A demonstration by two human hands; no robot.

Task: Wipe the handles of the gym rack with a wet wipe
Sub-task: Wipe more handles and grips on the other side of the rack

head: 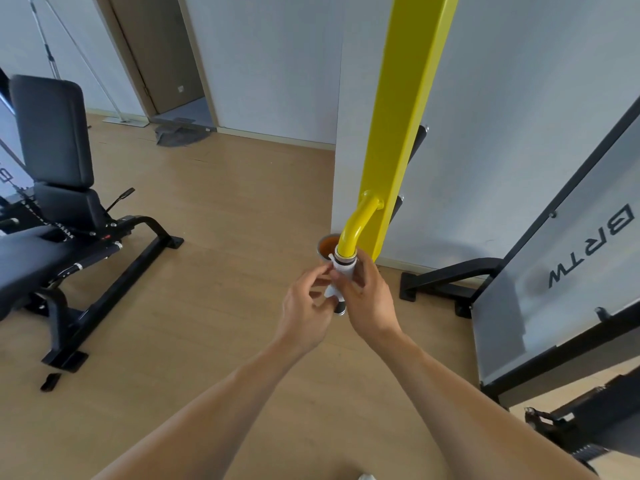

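Plenty of bare wooden floor [225, 209] lies open between the black weight bench [59, 216] on the left and the yellow rack post [412, 109] on the right; a white wall corner stands just behind the post, and a grey panel frame [554, 271] closes off the right side. Both forearms reach forward from the near edge and meet at the handle [353, 233], a yellow tube curving down out of the post to a dark grip. The right hand [367, 299] curls round that grip with the white wet wipe [341, 271] wrapped under its fingers. The left hand [306, 310] pinches the wipe's loose lower end just beside it. A small orange-lined bin [325, 245] sits on the floor behind the handle.
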